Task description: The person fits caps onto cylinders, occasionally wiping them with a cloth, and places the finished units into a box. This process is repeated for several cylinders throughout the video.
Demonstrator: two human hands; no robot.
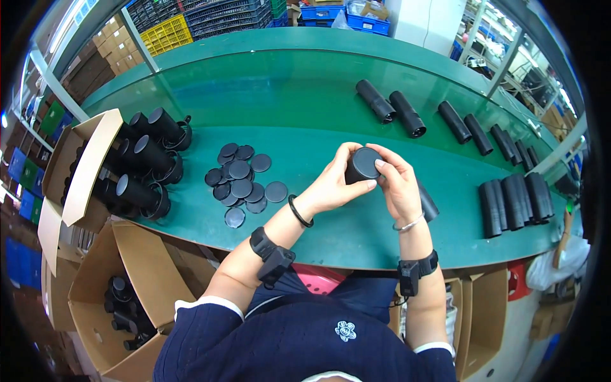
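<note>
Your left hand and right hand both hold one black cylinder, fingers curled closed around its sides, some fingertips hidden. Cylinder sits between your hands, above the green table, round end up. Right thumb on the top's edge; left thumb across the near side.

I see one round black tube, its flat end turned upward, held between the left hand and right hand.
</note>
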